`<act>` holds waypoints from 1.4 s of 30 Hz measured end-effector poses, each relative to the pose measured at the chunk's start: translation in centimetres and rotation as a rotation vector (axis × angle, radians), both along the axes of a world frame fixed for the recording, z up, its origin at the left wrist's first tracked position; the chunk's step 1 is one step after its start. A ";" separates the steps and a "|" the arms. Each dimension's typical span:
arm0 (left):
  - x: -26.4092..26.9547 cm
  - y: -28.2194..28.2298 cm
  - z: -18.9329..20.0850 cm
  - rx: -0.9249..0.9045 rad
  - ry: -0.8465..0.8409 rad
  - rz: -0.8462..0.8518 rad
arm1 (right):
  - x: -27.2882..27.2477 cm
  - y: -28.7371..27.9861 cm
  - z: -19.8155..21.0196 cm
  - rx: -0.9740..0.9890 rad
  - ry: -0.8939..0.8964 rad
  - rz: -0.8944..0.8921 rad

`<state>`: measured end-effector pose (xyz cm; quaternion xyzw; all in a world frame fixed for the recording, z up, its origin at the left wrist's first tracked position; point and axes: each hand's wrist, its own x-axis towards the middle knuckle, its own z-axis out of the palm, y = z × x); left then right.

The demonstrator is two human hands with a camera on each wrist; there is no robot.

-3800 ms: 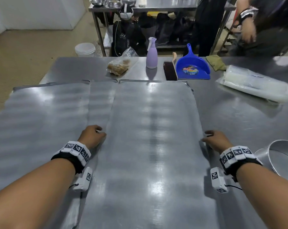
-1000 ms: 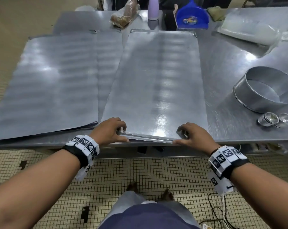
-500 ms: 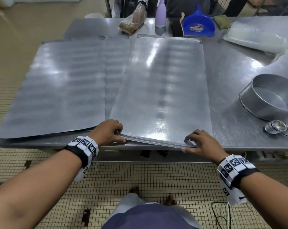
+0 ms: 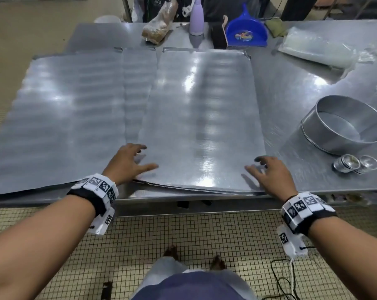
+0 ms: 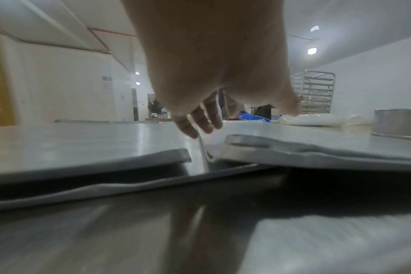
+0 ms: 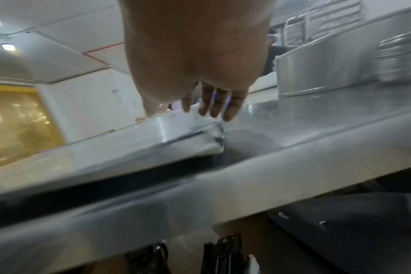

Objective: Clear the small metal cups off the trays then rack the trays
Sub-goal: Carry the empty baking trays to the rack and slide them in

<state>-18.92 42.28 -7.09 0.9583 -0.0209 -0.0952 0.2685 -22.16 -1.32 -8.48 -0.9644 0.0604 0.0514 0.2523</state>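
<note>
A stack of flat metal trays (image 4: pixel 200 118) lies on the steel table (image 4: pixel 291 87), its near edge at the table's front edge. It overlaps another wide tray (image 4: pixel 59 118) on the left. My left hand (image 4: pixel 140 159) is spread over the stack's near left corner. My right hand (image 4: pixel 255 166) is spread over its near right corner. Neither holds anything. In the wrist views the left hand (image 5: pixel 200 126) and right hand (image 6: pixel 214 109) reach with straight fingers over the tray edge (image 6: pixel 209 140); contact is unclear. Two small metal cups (image 4: pixel 345 162) lie off the trays to the right.
A round metal pan (image 4: pixel 343 124) stands right of the trays, just behind the cups. At the far edge are a blue dustpan (image 4: pixel 246 31), a lilac spray bottle (image 4: pixel 196 18) and plastic bags (image 4: pixel 317 47). A tray rack (image 5: pixel 315 90) stands in the background.
Both hands have let go of the tray's near edge, which they gripped and held slightly raised before. They now sit open, a little further in over the near corners.
</note>
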 end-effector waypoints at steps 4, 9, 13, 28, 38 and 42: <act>3.5 0.7 -0.8 0.045 0.096 0.176 | 2.1 -1.9 -0.6 0.079 0.135 -0.270; 5.6 1.0 -2.4 -0.093 0.156 0.257 | 3.0 -1.6 -1.6 0.172 0.177 -0.378; 6.9 3.0 -5.3 -0.287 0.212 0.346 | 3.3 -1.7 -1.5 0.272 0.183 -0.417; -5.6 -1.6 0.1 -0.272 0.352 0.360 | -2.9 -8.6 0.2 0.310 0.343 -0.196; -12.3 -2.3 -2.1 -0.382 0.355 0.416 | -6.8 -10.6 -1.1 0.384 0.392 -0.117; -11.5 -3.0 -2.7 -0.377 0.308 0.443 | -5.7 -10.4 -2.4 0.286 0.299 -0.132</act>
